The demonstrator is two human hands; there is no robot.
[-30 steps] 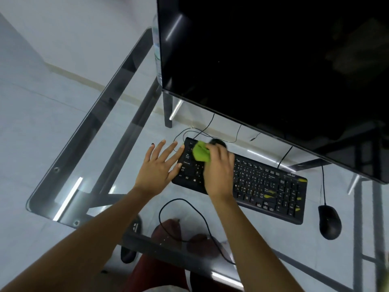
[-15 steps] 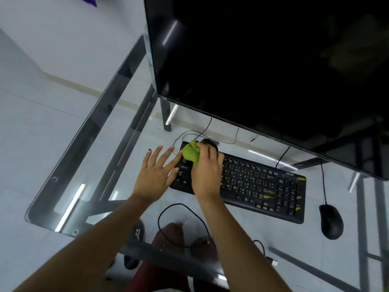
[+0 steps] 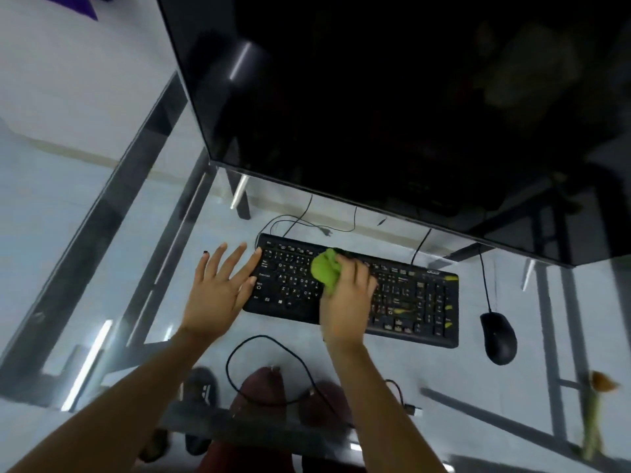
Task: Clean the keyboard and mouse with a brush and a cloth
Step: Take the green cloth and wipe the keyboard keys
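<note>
I've got the green cloth (image 3: 326,272) bunched in my right hand (image 3: 348,295), fingers curled round it, pressing on the keyboard (image 3: 413,302) mid-rows. My left hand (image 3: 218,288), fingers spread flat, braces the keyboard's left end against sliding. The mouse (image 3: 498,337) waits right of the keyboard. Keys under my right hand are hidden; no brush visible.

Dim, motion-blurred wide-angle view; light streaks glare on glass desk (image 3: 102,254).
</note>
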